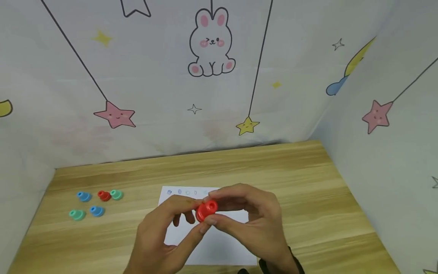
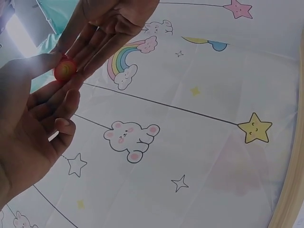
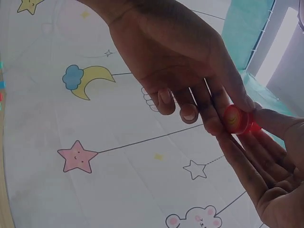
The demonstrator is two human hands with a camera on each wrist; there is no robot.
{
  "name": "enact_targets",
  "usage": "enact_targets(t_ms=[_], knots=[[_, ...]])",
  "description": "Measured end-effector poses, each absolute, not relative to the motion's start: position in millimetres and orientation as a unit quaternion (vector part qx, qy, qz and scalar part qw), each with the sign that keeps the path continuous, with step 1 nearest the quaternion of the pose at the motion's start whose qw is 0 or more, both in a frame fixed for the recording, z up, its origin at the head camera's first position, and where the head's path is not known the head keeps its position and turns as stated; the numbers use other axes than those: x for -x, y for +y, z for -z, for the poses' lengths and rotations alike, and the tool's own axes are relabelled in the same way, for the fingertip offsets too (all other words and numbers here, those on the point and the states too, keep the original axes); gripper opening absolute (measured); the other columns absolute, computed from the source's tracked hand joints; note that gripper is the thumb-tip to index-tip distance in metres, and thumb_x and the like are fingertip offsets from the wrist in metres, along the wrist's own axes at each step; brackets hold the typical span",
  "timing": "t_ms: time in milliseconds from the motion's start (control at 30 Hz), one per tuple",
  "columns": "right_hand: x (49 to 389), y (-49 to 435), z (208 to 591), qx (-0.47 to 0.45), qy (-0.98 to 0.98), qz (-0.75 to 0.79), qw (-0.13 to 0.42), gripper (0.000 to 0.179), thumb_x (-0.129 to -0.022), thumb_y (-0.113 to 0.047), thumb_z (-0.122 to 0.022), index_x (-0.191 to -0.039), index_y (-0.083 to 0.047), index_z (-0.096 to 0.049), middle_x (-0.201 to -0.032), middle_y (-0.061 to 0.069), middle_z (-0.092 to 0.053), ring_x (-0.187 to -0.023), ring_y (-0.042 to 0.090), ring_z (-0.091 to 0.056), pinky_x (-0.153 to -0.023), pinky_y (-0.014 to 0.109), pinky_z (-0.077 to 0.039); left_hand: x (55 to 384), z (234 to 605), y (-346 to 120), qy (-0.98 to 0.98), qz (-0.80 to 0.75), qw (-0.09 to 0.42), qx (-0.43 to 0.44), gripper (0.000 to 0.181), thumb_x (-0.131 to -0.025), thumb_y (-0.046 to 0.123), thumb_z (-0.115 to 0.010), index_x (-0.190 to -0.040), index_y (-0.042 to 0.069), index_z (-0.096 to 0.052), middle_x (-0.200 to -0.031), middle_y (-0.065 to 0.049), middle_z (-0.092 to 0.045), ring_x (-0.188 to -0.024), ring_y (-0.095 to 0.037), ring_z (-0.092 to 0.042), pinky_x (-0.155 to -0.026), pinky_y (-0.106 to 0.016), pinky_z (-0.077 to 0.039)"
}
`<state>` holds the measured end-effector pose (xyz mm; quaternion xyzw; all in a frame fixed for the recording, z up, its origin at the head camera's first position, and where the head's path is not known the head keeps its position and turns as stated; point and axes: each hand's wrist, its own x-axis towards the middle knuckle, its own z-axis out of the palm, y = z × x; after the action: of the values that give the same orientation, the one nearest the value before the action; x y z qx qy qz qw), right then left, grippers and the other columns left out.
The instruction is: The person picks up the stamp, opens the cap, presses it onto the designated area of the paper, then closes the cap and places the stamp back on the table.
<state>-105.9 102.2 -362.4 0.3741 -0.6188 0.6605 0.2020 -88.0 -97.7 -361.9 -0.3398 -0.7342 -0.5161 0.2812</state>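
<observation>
Both hands meet over the white paper point(image 1: 219, 243), holding one small red toy stamp point(image 1: 206, 210). My left hand point(image 1: 161, 232) pinches it from the left between thumb and forefinger, other fingers partly curled. From the right, my right hand point(image 1: 260, 217) pinches it with its thumb below and fingers above. The narrow knob end of the stamp faces up toward the head camera. Its round underside shows a yellowish crescent mark on the red stamp point(image 3: 232, 118) in the right wrist view. Several small faint prints point(image 1: 180, 191) run along the paper's top edge, partly hidden by the right hand.
On the left of the wooden table point(image 1: 318, 182) stand several more stamps: a blue stamp point(image 1: 83, 196), a red stamp point(image 1: 103, 195), a green stamp point(image 1: 116, 195), another green stamp point(image 1: 77, 215) and another blue stamp point(image 1: 97, 211). Printed cloth point(image 1: 164, 87) surrounds the table.
</observation>
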Motion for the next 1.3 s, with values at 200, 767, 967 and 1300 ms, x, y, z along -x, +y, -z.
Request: enact_targets(t_ms=[200,767,967,1300], knots=[[107.6,98.5,359.1,-0.390,-0.621,-0.645,0.216,0.039,-0.078,0.016,-0.084,-0.114,0.007,-0.074,-0.103,0.024,-0.077,-0.094,0.027,-0.079,-0.080,0.039,-0.066,88.4,356.9,-99.3,-0.753,0.481,0.312,0.323,0.037,-0.103,0.035,-0.072,-0.113,0.000,-0.074,-0.103,-0.009,-0.068,-0.087,-0.014,-0.058,-0.069,-0.018,-0.044],[103.7,94.9,353.8,-0.368,-0.671,-0.597,0.239,0.042,-0.079,0.013,-0.086,-0.118,0.002,-0.076,-0.109,0.019,-0.079,-0.102,0.026,-0.077,-0.089,0.035,-0.064,92.0,359.3,-95.3,-0.736,0.492,0.372,0.280,0.032,-0.099,0.030,-0.077,-0.101,-0.002,-0.075,-0.089,-0.010,-0.073,-0.076,-0.015,-0.059,-0.061,-0.019,-0.043],[103.3,98.5,355.9,-0.329,-0.633,-0.647,0.269,0.037,-0.076,0.022,-0.082,-0.107,0.003,-0.076,-0.103,0.019,-0.077,-0.099,0.025,-0.077,-0.088,0.035,-0.064,97.6,358.7,-89.2,-0.699,0.512,0.421,0.267,0.028,-0.097,0.019,-0.078,-0.094,-0.008,-0.073,-0.083,-0.013,-0.070,-0.074,-0.014,-0.058,-0.061,-0.021,-0.041],[103.1,101.1,357.3,-0.290,-0.613,-0.679,0.281,0.025,-0.081,0.024,-0.074,-0.096,0.006,-0.063,-0.089,0.014,-0.066,-0.079,0.020,-0.068,-0.073,0.029,-0.060,101.8,379.5,-139.2,-0.788,0.445,0.402,0.140,0.019,-0.088,0.005,-0.080,-0.101,-0.008,-0.075,-0.091,-0.016,-0.075,-0.078,0.001,-0.056,-0.069,-0.014,-0.040]])
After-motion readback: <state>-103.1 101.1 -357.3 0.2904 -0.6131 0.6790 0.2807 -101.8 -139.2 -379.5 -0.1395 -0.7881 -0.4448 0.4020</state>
